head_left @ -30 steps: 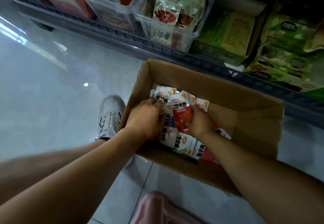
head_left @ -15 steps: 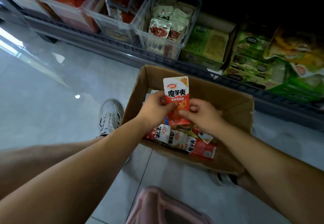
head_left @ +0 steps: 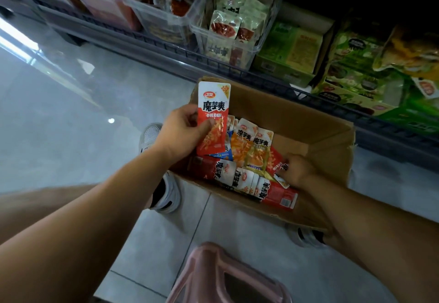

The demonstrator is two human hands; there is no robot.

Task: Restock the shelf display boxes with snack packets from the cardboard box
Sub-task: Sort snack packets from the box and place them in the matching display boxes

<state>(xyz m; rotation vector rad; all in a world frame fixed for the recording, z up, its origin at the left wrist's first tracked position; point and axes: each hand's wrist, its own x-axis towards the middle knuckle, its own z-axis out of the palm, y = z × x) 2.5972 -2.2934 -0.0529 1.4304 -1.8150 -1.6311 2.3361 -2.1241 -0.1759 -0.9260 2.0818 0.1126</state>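
While the left hand (head_left: 180,131) pinches a red snack packet (head_left: 212,117) upright over the left edge of the cardboard box (head_left: 308,122), the right hand (head_left: 297,172) grips a loose packet (head_left: 281,167) inside. The box stands on the floor (head_left: 71,124).

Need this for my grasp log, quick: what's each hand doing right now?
Left hand: holds a red snack packet above the cardboard box.
Right hand: pinches a second packet lying in the box.

Red-and-white snack packet (head_left: 212,117), brown cardboard box (head_left: 297,117), green shelf display boxes (head_left: 292,48), pink stool (head_left: 213,276).
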